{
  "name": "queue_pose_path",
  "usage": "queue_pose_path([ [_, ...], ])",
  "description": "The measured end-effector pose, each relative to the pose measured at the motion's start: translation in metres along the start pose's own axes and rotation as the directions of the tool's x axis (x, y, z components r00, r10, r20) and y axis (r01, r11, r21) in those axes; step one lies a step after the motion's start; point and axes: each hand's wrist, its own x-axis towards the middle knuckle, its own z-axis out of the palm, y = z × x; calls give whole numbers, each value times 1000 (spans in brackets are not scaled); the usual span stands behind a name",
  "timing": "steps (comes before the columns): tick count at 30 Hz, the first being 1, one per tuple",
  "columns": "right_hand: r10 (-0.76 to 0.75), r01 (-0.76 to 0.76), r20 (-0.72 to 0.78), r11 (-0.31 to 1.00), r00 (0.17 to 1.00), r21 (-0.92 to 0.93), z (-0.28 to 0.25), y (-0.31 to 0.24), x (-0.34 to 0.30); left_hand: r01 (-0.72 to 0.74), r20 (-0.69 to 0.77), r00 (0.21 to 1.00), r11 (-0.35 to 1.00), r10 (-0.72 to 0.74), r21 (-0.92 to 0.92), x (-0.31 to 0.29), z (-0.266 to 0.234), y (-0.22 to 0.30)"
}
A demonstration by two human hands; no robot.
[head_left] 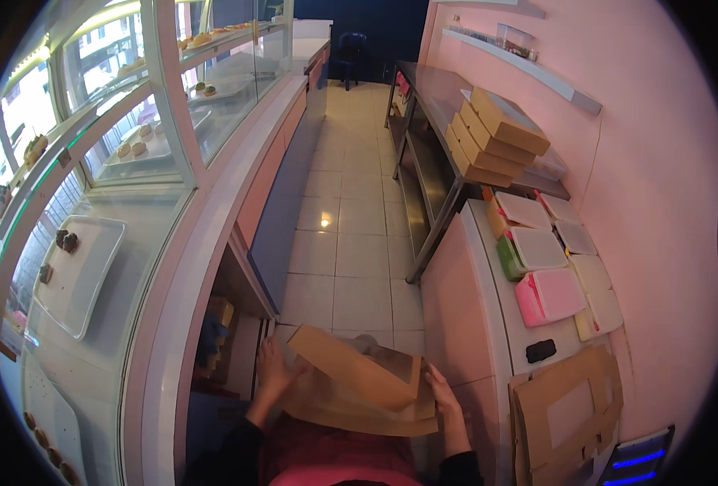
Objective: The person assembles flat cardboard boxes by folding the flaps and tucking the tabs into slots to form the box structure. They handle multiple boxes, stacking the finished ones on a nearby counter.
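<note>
A brown cardboard box [351, 405], partly folded and with a clear window in its flap, is held in front of my body above a red apron [334, 462]. My left hand [274, 374] is at the box's left side, with the thumb against the board and the fingers at its outer edge. Along the right edge, my right hand [446, 398] grips the board, its fingertips near the raised flap. The flap stands tilted above the lower panel. Parts of the fingers are hidden by the cardboard.
At left, a glass display case [189, 121] holds trays [104, 275] of pastries. On the right counter lie flat window boxes [565, 413], a small black object [540, 351] and several lidded tubs [549, 296]. Folded boxes [496, 134] are stacked on a metal table [436, 85]. A tiled aisle [338, 211] runs between.
</note>
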Motion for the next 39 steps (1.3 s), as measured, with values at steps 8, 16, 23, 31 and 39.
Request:
queue_pose_path([
  [8, -469, -187, -246, 170, 848, -968, 55, -5, -12, 610, 676, 736, 459, -28, -645, 12, 107, -91],
  [16, -83, 365, 453, 728, 887, -580, 64, -69, -29, 504, 557, 829, 360, 53, -785, -4, 113, -114],
  [23, -506, 581, 316, 545, 803, -604, 156, -79, 23, 396, 439, 898, 437, -3, -808, -13, 80, -76],
  [31, -429, 371, 108, 595, 897, -713, 286, -33, 14, 23, 193, 957, 607, 216, -794, -40, 104, -82],
  [39, -575, 536, 49, 724, 817, -434, 268, -11, 19, 278, 258, 958, 189, -121, -942, -54, 88, -72],
])
